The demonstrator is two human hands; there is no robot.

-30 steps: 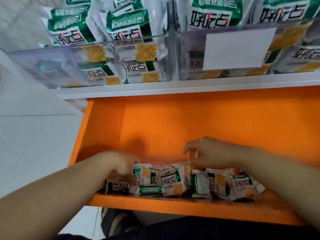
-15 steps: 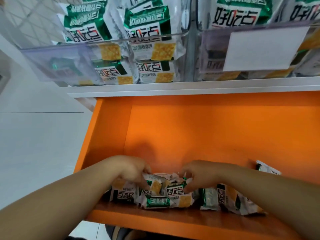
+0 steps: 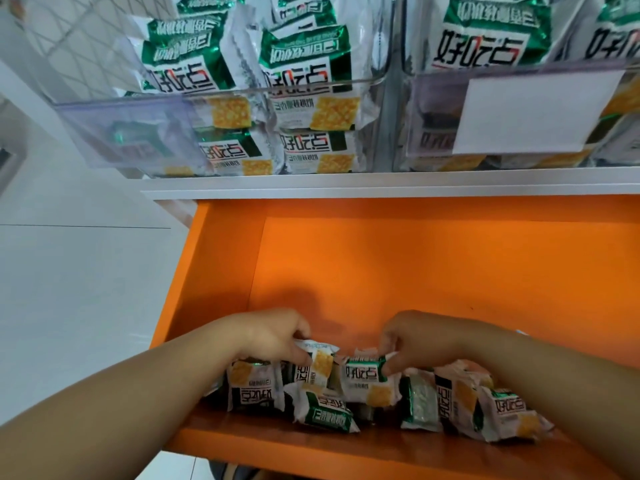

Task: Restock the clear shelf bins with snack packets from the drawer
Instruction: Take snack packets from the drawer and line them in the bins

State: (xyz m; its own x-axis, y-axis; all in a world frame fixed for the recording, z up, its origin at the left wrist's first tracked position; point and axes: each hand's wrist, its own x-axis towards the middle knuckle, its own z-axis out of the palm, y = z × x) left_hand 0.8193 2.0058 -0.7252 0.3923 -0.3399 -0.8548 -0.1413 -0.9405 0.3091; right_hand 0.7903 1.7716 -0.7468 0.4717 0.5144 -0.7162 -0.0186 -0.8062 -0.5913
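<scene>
Several green-and-white snack packets [image 3: 460, 403] lie in a heap along the near side of the open orange drawer [image 3: 398, 265]. My left hand [image 3: 273, 336] pinches the top of one packet [image 3: 318, 362] at the left of the heap. My right hand [image 3: 412, 339] grips the upper corner of another packet [image 3: 365, 379] beside it. Above the drawer, two clear shelf bins [image 3: 131, 133] [image 3: 433, 109] hold several of the same packets.
A white shelf edge [image 3: 381, 185] runs between the bins and the drawer. A blank white label [image 3: 533, 112] covers the front of the right bin. White floor tiles [image 3: 69, 289] lie to the left. A dark shoe [image 3: 232, 472] shows below the drawer's front.
The view has shifted so the bins look closer. My hands have drawn together over the middle of the heap and each has closed on a packet.
</scene>
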